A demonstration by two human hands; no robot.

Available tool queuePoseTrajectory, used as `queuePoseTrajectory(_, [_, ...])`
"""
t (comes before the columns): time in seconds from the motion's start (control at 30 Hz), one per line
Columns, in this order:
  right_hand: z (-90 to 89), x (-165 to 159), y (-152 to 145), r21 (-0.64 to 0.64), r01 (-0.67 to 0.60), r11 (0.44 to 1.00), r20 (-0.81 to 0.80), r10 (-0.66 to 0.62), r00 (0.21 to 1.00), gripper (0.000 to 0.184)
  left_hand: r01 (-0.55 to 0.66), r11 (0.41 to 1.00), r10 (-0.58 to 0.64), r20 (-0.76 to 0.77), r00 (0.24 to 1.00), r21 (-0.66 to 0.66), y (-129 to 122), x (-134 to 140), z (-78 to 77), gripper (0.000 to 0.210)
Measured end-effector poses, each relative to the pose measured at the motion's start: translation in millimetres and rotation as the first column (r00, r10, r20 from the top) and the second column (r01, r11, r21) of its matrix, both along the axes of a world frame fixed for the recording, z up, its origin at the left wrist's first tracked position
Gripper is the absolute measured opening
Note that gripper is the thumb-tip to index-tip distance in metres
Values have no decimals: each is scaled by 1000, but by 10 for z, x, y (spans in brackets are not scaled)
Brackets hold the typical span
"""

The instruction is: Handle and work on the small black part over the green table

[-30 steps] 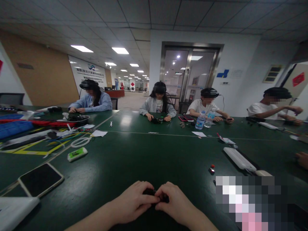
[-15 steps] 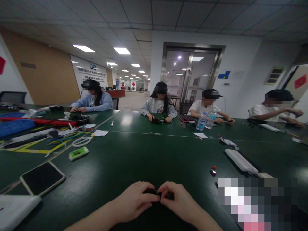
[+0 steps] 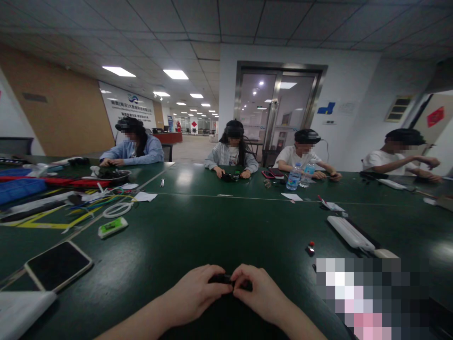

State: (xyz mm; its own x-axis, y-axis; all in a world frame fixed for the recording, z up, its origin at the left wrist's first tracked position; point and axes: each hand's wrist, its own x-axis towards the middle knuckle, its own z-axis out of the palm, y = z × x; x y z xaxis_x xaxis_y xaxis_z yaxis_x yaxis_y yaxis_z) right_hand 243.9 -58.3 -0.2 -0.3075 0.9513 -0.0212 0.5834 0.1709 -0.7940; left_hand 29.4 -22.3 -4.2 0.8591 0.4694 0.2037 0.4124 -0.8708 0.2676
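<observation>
Close to the table's near edge, my left hand [image 3: 198, 292] is closed around a small black object [image 3: 222, 278], its fingers mostly covering it. My right hand [image 3: 256, 293] meets it from the other side, thumb and forefinger pinched at the object's right end. A dark part also shows in the gap between the right fingers. What kind of object it is cannot be made out. Both hands are just above the green table [image 3: 226, 231], fingertips nearly touching.
On the left lie a phone [image 3: 59, 264], a green-and-white packet [image 3: 112, 227], a coiled white cable [image 3: 117, 209] and a blue tray [image 3: 24, 190]. To the right are a small red-and-silver item [image 3: 310, 249], a white power strip [image 3: 350, 233] and water bottles [image 3: 293, 178]. Several people sit opposite.
The whole view has shifted slightly, with the table things now a little further left. Both hands keep their grip on the black object, the right fingers moving only slightly.
</observation>
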Motion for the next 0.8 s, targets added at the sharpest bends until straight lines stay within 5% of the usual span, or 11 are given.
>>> queuePoseTrajectory(0.33, [-50, 1, 63, -72, -20, 997, -268, 0, 964, 18, -25, 988, 29, 25, 999, -150, 7, 12, 22, 34])
queuePoseTrajectory(0.8, [86, -45, -38, 45, -29, 999, -33, 31, 999, 20, -7, 993, 10, 30, 999, -118, 19, -1, -9, 34])
